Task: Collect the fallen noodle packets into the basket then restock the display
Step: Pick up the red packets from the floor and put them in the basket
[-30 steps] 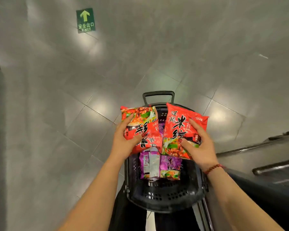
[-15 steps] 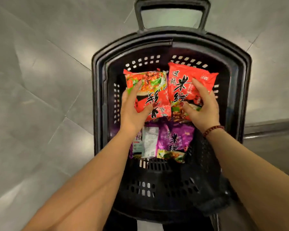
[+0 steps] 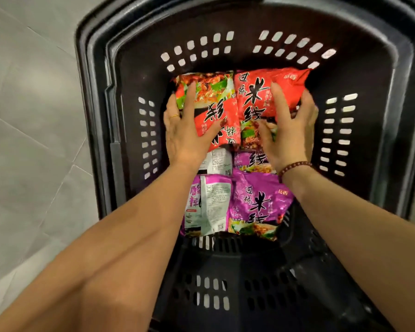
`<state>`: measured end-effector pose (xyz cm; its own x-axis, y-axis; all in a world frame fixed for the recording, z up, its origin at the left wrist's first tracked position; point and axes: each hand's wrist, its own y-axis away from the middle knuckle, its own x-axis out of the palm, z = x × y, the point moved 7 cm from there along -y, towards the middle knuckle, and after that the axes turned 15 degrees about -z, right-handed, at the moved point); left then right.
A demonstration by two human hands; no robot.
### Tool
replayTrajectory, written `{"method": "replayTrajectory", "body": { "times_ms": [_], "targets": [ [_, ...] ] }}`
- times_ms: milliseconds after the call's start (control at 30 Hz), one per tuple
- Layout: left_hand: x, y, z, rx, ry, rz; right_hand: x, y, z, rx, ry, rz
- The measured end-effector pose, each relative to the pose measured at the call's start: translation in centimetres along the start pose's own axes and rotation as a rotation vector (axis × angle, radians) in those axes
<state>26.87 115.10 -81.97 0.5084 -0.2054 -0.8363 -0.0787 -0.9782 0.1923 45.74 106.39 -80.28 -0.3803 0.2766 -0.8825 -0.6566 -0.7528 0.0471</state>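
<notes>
Red packet (image 3: 211, 109) is gripped by the fingers of my left hand (image 3: 182, 135), second red packet (image 3: 252, 97) by my right hand (image 3: 290, 137); both are inside the basket (image 3: 96, 97), overlapping purple packets (image 3: 259, 204).

left hand (image 3: 185, 136), right hand (image 3: 291, 135), fingers curled

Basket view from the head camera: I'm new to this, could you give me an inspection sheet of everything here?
Surface: black slotted basket, packets lying in it.
Job's things: left red packet and right red packet side by side at the far end; purple packets nearer, one back side up.
Clutter: nothing seen.
Grips: left hand holds the left red packet; right hand, bead bracelet at the wrist, holds the right red packet.
Cables: nothing seen.
Surroundings: grey tiled floor; no display in view.
</notes>
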Motion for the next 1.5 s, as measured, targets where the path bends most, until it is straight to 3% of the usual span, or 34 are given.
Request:
{"method": "replayTrajectory", "body": {
  "times_ms": [133,233,400,533,633,767,1033,1300,1500],
  "targets": [
    [-0.9,0.9,-1.9,0.349,-0.329,-0.145,-1.1,1.8,2.4,-0.295,0.161,-0.189],
    [0.1,0.7,-2.8,0.605,-0.438,-0.067,0.6,1.4,3.0,-0.406,0.263,-0.099],
    [2.1,-0.3,-0.6,0.526,-0.61,0.077,3.3,0.2,1.2,-0.354,0.241,0.075],
    [2.1,-0.2,-0.7,0.516,-0.614,0.097,3.4,0.3,0.5,-0.372,0.322,0.084],
    [0.1,0.8,-2.0,0.504,-0.483,0.114,1.5,0.6,1.8,-0.302,0.261,0.108],
    [-4.7,3.7,-5.3,0.517,-0.276,0.13,-4.7,1.9,5.0,-0.261,0.167,0.012],
    [-20.4,8.8,-11.9,0.675,-0.016,0.131,-20.6,7.2,10.4,-0.065,0.058,-0.058],
    [-35.4,12.8,-19.7,0.988,0.024,0.269,-36.0,18.2,16.4,0.187,0.064,-0.241],
    [-41.1,18.7,-24.5,1.254,0.035,0.381,-43.5,29.0,18.1,0.435,0.055,-0.431]
  ]
}}
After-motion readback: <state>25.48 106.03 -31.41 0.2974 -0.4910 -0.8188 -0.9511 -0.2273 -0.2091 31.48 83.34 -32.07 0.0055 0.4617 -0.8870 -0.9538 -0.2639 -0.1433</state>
